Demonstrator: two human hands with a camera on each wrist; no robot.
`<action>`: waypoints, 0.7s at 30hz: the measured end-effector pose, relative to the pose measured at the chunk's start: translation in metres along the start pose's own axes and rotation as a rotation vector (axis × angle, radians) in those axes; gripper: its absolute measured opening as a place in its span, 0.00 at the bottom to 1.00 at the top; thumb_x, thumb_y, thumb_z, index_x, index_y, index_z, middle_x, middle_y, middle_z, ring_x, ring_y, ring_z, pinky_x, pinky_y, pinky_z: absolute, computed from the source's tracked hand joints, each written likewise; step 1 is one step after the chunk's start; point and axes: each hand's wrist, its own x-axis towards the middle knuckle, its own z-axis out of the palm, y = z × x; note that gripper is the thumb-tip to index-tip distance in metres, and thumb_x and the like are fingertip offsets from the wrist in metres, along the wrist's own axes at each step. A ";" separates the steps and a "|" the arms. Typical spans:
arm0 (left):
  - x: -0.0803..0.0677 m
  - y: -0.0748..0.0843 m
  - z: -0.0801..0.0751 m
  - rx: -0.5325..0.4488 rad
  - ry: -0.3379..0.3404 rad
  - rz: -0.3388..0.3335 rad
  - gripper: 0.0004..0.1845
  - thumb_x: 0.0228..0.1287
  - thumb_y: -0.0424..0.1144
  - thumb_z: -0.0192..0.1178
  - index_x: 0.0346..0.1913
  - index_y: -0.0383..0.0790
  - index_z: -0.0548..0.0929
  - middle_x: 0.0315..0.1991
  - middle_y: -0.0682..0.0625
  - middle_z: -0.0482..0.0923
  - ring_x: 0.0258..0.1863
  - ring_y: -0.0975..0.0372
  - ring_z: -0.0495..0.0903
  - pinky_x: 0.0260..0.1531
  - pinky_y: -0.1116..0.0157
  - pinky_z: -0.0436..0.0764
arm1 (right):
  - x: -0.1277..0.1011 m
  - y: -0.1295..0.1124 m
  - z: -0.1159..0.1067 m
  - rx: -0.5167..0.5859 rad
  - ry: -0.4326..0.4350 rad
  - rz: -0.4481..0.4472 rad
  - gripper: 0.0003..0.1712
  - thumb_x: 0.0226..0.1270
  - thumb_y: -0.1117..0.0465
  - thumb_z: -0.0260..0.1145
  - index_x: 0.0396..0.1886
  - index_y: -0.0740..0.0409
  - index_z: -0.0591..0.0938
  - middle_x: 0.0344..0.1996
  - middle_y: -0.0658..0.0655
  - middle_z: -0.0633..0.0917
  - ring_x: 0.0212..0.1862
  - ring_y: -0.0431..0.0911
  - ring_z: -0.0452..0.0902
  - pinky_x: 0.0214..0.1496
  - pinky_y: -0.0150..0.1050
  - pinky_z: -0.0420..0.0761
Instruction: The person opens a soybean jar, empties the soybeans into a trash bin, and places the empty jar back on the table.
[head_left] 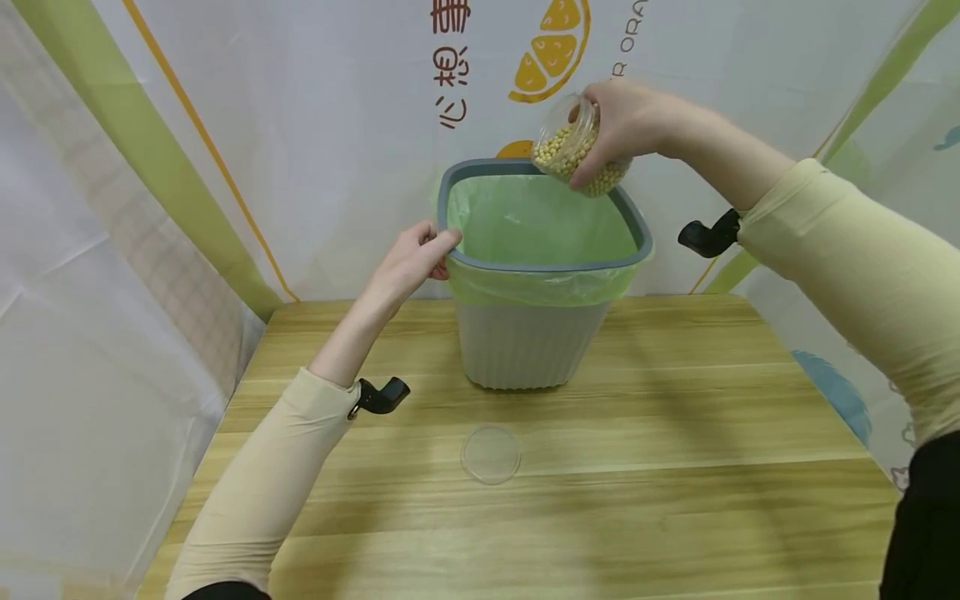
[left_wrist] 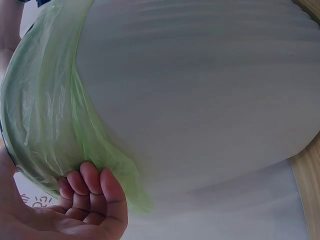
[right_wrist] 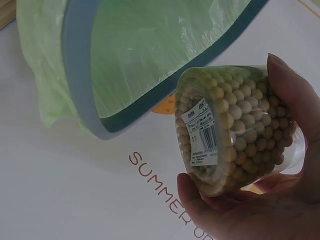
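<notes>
A right hand (head_left: 626, 125) grips a clear, bean-filled jar (head_left: 572, 152) round its smooth, likely slippery wall, tilted above the lined bin (head_left: 532, 342) on the bench (head_left: 675, 500), while left-hand fingers (head_left: 438, 244) curl over the light bin's rim.

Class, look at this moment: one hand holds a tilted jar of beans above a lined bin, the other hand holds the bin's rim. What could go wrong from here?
1. The jar hangs over the bin's far rim, not its middle, so beans could fall behind it.
2. The left hand grips only one edge; the bin may tip.
3. The lid lies loose on the table and could get knocked off.
</notes>
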 end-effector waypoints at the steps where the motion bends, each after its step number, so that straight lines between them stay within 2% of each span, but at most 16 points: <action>1: 0.000 0.000 0.000 0.000 0.000 0.001 0.18 0.73 0.53 0.53 0.32 0.43 0.69 0.31 0.51 0.72 0.35 0.57 0.79 0.49 0.60 0.84 | 0.001 -0.001 0.001 -0.006 -0.010 -0.002 0.54 0.49 0.54 0.84 0.71 0.67 0.65 0.63 0.66 0.73 0.59 0.55 0.71 0.52 0.41 0.77; 5: 0.000 0.001 0.001 -0.004 0.005 0.002 0.18 0.73 0.53 0.53 0.33 0.43 0.68 0.33 0.50 0.74 0.35 0.57 0.79 0.48 0.60 0.83 | 0.004 -0.003 0.004 -0.028 -0.046 -0.009 0.52 0.51 0.55 0.83 0.69 0.69 0.65 0.62 0.66 0.73 0.59 0.56 0.72 0.57 0.47 0.77; 11: 0.000 0.000 0.003 -0.006 0.013 0.001 0.18 0.73 0.54 0.52 0.33 0.42 0.69 0.35 0.49 0.74 0.35 0.58 0.78 0.47 0.61 0.82 | 0.006 -0.006 0.006 -0.152 -0.063 -0.024 0.51 0.51 0.53 0.82 0.68 0.70 0.66 0.61 0.68 0.74 0.60 0.59 0.72 0.63 0.55 0.77; 16: -0.001 0.000 0.003 -0.014 0.011 -0.002 0.18 0.73 0.54 0.52 0.33 0.43 0.68 0.36 0.49 0.74 0.35 0.57 0.78 0.48 0.61 0.82 | 0.007 -0.008 0.005 -0.215 -0.077 -0.032 0.52 0.51 0.52 0.81 0.69 0.71 0.66 0.60 0.69 0.74 0.59 0.60 0.73 0.61 0.56 0.77; 21: -0.003 0.000 0.003 -0.017 0.008 0.002 0.20 0.73 0.55 0.52 0.32 0.43 0.66 0.36 0.49 0.72 0.36 0.56 0.79 0.48 0.60 0.82 | 0.008 -0.009 0.005 -0.223 -0.102 -0.016 0.53 0.52 0.52 0.80 0.71 0.72 0.64 0.61 0.70 0.73 0.59 0.61 0.72 0.61 0.58 0.77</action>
